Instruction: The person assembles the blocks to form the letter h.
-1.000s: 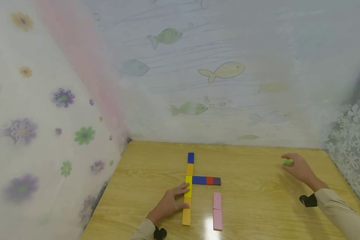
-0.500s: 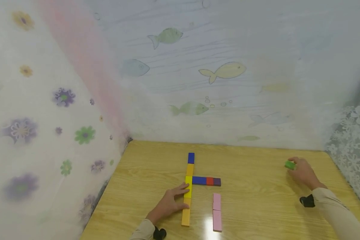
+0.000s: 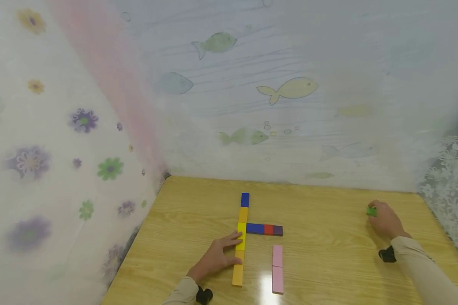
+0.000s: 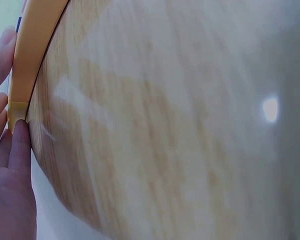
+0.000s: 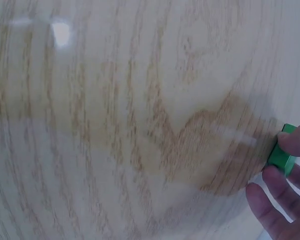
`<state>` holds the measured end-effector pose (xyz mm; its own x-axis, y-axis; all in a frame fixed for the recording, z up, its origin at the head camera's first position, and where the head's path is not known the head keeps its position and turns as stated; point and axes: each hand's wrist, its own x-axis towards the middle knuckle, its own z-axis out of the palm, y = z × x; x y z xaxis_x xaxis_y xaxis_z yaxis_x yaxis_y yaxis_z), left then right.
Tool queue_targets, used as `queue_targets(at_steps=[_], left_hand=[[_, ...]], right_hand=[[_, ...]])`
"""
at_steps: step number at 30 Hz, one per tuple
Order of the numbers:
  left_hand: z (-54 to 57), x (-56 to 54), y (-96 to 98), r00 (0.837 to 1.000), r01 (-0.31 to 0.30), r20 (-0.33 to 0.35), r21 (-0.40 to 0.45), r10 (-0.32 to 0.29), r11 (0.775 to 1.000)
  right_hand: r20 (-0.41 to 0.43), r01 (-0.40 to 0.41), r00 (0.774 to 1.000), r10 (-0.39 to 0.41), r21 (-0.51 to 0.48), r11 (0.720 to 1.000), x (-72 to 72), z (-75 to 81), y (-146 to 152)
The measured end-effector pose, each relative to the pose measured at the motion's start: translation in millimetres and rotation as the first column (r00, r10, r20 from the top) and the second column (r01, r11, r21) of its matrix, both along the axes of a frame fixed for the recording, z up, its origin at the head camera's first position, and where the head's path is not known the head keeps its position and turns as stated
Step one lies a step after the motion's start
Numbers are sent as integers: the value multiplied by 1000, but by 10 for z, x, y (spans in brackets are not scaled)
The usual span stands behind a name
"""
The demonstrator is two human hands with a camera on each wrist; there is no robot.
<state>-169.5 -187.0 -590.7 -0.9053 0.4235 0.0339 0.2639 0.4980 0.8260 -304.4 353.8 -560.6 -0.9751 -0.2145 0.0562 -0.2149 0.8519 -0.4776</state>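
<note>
In the head view my left hand (image 3: pixel 215 256) lies along a column of blocks, its fingertips touching the long yellow block (image 3: pixel 241 231) and its thumb on the orange block (image 3: pixel 238 275) below. The left wrist view shows fingers against the side of that orange block (image 4: pixel 32 55). Far to the right, my right hand (image 3: pixel 385 220) pinches a small green block (image 3: pixel 371 211) between thumb and fingers, close over the wooden table (image 3: pixel 328 254). In the right wrist view the thumb overlaps the green block (image 5: pixel 282 157).
A blue block (image 3: pixel 245 200) and another orange block (image 3: pixel 243 214) top the column. Branching right are a blue block (image 3: pixel 255 228), a red block (image 3: pixel 268 229) and a purple block (image 3: pixel 277 230). Two pink blocks (image 3: pixel 277 267) stand in line nearer the front. Painted walls (image 3: pixel 290 127) border the table.
My right hand has shifted slightly right and toward me with the green block, which has turned in the fingers. The left hand stays on the column. The head view has tilted slightly.
</note>
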Motion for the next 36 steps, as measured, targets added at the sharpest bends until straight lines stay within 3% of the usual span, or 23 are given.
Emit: queue_targets(at_steps=[7, 13, 21, 31, 36], left_hand=[[20, 0, 8, 1000, -2, 7, 12, 2, 1000], [41, -5, 1, 1000, -4, 24, 19, 3, 1000], [40, -23, 4, 1000, -3, 22, 6, 3, 1000], [-29, -9, 9, 999, -20, 45, 10, 20, 1000], [-13, 4, 15, 999, -26, 47, 12, 25, 1000]], right_hand=[[-42, -8, 999, 8, 3, 1000, 19, 1, -8], [-96, -28, 995, 23, -51, 998, 49, -7, -39], [-79, -45, 996, 33, -151, 987, 175, 162, -195], [-126, -89, 990, 66, -190, 978, 294, 285, -392], [-130, -91, 989, 65, -203, 975, 325, 335, -444]])
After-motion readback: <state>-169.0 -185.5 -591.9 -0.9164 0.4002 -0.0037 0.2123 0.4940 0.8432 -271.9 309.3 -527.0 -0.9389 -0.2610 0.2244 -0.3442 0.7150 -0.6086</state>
